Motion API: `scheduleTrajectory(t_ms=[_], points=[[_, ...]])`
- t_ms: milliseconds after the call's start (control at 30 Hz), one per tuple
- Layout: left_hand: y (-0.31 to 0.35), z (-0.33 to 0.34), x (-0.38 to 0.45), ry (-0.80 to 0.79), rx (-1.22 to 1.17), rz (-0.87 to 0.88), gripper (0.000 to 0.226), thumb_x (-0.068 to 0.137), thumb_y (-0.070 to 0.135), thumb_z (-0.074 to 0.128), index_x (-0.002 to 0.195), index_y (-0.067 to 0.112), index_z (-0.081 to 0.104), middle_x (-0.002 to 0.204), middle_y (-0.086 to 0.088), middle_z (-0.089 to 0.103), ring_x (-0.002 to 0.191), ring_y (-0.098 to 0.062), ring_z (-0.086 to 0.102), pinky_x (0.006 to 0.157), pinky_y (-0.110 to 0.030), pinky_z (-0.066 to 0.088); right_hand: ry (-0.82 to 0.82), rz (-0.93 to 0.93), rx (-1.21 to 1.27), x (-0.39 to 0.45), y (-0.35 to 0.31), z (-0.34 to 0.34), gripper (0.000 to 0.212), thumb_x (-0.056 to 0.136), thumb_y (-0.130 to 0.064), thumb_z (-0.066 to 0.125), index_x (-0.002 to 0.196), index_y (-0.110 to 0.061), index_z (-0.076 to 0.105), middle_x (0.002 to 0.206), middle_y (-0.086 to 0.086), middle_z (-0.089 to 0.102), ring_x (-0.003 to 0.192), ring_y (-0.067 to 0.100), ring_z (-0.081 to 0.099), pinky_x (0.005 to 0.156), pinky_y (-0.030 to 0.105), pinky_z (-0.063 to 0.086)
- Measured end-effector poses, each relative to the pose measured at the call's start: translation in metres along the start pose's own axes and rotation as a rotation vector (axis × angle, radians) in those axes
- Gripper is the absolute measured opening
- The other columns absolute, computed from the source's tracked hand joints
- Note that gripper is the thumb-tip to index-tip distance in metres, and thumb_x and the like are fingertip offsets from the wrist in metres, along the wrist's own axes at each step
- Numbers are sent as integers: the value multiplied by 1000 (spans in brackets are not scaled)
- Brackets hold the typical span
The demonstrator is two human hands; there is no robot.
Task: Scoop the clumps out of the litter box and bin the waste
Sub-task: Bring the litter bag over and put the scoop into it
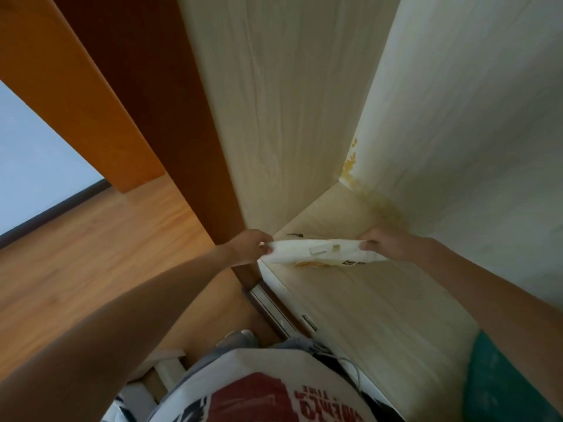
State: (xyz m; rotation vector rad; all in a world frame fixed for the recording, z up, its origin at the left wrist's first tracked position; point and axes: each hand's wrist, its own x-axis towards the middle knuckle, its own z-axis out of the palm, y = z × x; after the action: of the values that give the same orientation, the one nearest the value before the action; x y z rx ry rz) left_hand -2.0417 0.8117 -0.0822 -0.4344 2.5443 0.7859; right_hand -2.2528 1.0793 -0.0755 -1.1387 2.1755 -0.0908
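I hold a flat white bag (316,252) with dark print and a yellowish patch by its top edge, stretched between both hands. My left hand (251,246) pinches its left end and my right hand (385,243) pinches its right end. The bag hangs just above a pale wood-grain shelf (365,296) set in a corner. No litter box, scoop or bin is in view.
Pale panelled walls (289,102) close in the corner behind the bag, with a yellow stain (350,166) low at their joint. A brown door frame (170,117) stands to the left above orange wood flooring (91,254). White items (164,370) lie by my feet.
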Motion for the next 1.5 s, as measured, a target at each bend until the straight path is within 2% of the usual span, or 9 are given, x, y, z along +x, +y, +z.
scheduleTrajectory(t_ms=[133, 300, 400, 533, 667, 933, 1100, 1267, 1500], points=[[0, 3, -5, -84, -27, -75, 37, 99, 20, 48, 135, 10, 51, 140, -9, 46, 128, -25, 42, 100, -29, 33, -88, 21, 68, -1, -11, 16, 30, 99, -25, 49, 104, -1, 65, 94, 8, 59, 86, 18, 52, 68, 28, 34], [-4, 20, -8, -83, -26, -103, 28, 96, 9, 46, 121, 19, 54, 126, -13, 55, 107, -28, 54, 84, -37, 45, -76, 45, 121, -2, -23, 33, 23, 101, -25, 43, 82, -22, 56, 82, -7, 50, 83, 14, 46, 63, 25, 33], [-2, 25, -12, 5, -32, -84, 27, 97, 14, 46, 122, 25, 48, 118, -10, 56, 96, -25, 56, 77, -36, 49, -80, 67, 108, 3, -21, 38, 33, 101, -25, 40, 98, 0, 61, 90, 13, 60, 81, 18, 50, 66, 30, 32], [10, 29, -19, 303, 473, 155, 45, 94, 28, 51, 138, 24, 41, 133, -7, 43, 121, -26, 40, 101, -38, 36, -77, 88, 56, 7, -22, 37, 38, 102, -28, 36, 101, -1, 64, 93, 15, 63, 77, 18, 51, 66, 31, 36], [17, 44, -14, 248, 632, 305, 62, 92, 44, 53, 145, 20, 33, 140, -5, 44, 125, -23, 44, 106, -38, 34, -40, 111, 66, 13, -22, 42, 35, 100, -29, 41, 97, -3, 65, 86, 9, 61, 72, 18, 52, 61, 30, 37], [14, 63, 6, 129, 653, 159, 43, 86, 9, 61, 126, 19, 46, 108, 0, 62, 93, -19, 59, 71, -32, 47, 419, -222, -294, 9, -47, 60, 45, 95, -42, 34, 104, -10, 63, 97, 8, 65, 88, 27, 58, 90, 39, 41], [12, 56, 11, 79, 632, 134, 37, 88, 4, 53, 121, 19, 47, 99, 0, 64, 87, -20, 59, 60, -31, 42, 211, -171, -413, 18, -60, 87, 57, 89, -57, 47, 125, -13, 50, 120, 7, 61, 109, 25, 57, 101, 38, 40], [16, 64, 13, 132, 638, 213, 41, 92, 16, 51, 132, 14, 42, 116, -5, 59, 99, -22, 58, 82, -34, 45, 183, -82, -350, 31, -62, 96, 43, 93, -40, 53, 126, -13, 46, 113, 7, 60, 99, 24, 59, 76, 33, 46], [11, 93, 31, 99, 717, 140, 80, 89, 47, 55, 147, 8, 16, 135, -12, 44, 119, -29, 46, 106, -44, 33, 148, -28, -341, 48, -66, 106, 37, 90, -23, 57, 124, -11, 51, 118, 9, 57, 108, 26, 53, 83, 37, 43]])
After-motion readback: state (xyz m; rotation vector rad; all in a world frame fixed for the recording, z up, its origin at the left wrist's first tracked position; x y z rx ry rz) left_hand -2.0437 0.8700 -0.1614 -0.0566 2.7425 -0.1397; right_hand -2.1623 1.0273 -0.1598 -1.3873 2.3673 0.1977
